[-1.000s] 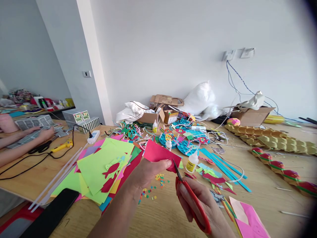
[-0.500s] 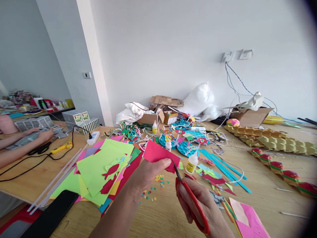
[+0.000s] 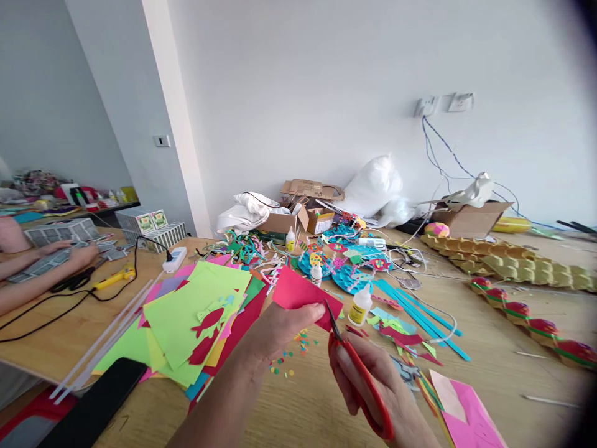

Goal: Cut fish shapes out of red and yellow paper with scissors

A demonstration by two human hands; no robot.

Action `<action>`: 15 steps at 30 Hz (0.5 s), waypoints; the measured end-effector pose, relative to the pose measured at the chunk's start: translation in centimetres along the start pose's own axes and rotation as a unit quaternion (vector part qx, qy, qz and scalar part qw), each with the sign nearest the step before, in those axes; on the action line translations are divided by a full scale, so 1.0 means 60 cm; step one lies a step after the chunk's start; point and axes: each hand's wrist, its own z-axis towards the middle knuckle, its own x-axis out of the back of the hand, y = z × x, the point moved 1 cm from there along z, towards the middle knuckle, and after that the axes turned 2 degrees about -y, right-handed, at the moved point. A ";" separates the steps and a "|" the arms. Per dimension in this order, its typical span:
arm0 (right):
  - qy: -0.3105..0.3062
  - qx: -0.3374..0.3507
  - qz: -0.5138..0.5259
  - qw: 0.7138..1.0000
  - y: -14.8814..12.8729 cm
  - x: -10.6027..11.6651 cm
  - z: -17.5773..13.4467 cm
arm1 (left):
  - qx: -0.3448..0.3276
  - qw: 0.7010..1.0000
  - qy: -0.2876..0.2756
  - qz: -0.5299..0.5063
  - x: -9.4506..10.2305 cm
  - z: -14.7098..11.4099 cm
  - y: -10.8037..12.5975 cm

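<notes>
A sheet of red paper (image 3: 295, 291) is pinched in my left hand (image 3: 280, 323), thumb on top, above the table. My right hand (image 3: 377, 373) grips red-handled scissors (image 3: 368, 386), whose dark blades meet the paper's right edge close to my left thumb. Small paper dots (image 3: 282, 363) are scattered on the table below. Left of my arm lies a stack of coloured sheets (image 3: 186, 311), lime green on top, with a red fish cutout (image 3: 208, 322) on it. A white glue bottle (image 3: 359, 306) stands just beyond the scissors.
A black phone (image 3: 96, 404) lies at the front left. Teal strips (image 3: 420, 314), paper scraps (image 3: 401, 335) and egg-carton pieces (image 3: 517, 264) spread to the right. Cardboard boxes (image 3: 282, 227) stand by the wall. Far left, another person's hands (image 3: 79, 254) hold a grey panel near a yellow glue gun (image 3: 114, 277).
The red paper and both hands shift very slightly while the scissors stay at the paper's edge. The whole view moves a little. Nothing is let go.
</notes>
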 end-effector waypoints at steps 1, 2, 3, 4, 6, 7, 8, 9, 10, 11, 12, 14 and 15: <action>0.002 -0.004 0.001 1.000 0.000 0.000 0.000 | -0.002 1.000 0.000 0.001 0.000 0.000 0.001; 0.002 -0.007 0.001 1.000 0.001 -0.001 0.000 | -0.003 1.000 0.000 0.001 0.001 0.000 0.001; 0.002 -0.009 0.000 1.000 0.001 -0.001 0.001 | -0.001 1.000 -0.001 -0.001 0.002 0.000 0.002; 0.001 -0.011 -0.003 1.000 0.001 -0.001 0.001 | 0.002 1.000 -0.002 -0.001 0.003 0.000 0.002; -0.003 -0.015 -0.009 1.000 0.002 0.000 0.001 | 0.011 1.000 0.001 0.003 0.005 0.000 0.002; -0.004 -0.017 -0.012 1.000 0.002 0.000 0.001 | 0.014 1.000 0.003 0.007 0.007 0.000 0.002; -0.005 -0.019 -0.015 1.000 0.002 0.000 0.000 | 0.017 1.000 0.005 0.011 0.007 0.001 0.002; -0.003 -0.021 -0.018 1.000 0.002 0.001 0.000 | 0.018 1.000 0.005 0.013 0.008 0.001 0.002; -0.003 -0.023 -0.019 1.000 0.002 0.001 0.001 | 0.018 1.000 0.002 0.013 0.008 0.002 0.003; -0.003 -0.025 -0.021 0.999 0.002 0.001 0.001 | 0.016 1.000 -0.002 0.014 0.008 0.002 0.005; -0.004 -0.027 -0.023 0.999 0.002 0.001 0.002 | 0.013 1.000 -0.004 0.017 0.008 0.003 0.007; -0.006 -0.032 -0.026 0.999 0.002 0.001 0.003 | 0.010 0.999 0.006 0.034 0.009 0.004 0.010; -0.007 -0.033 -0.028 0.999 0.002 0.001 0.004 | 0.011 0.999 0.013 0.044 0.009 0.004 0.012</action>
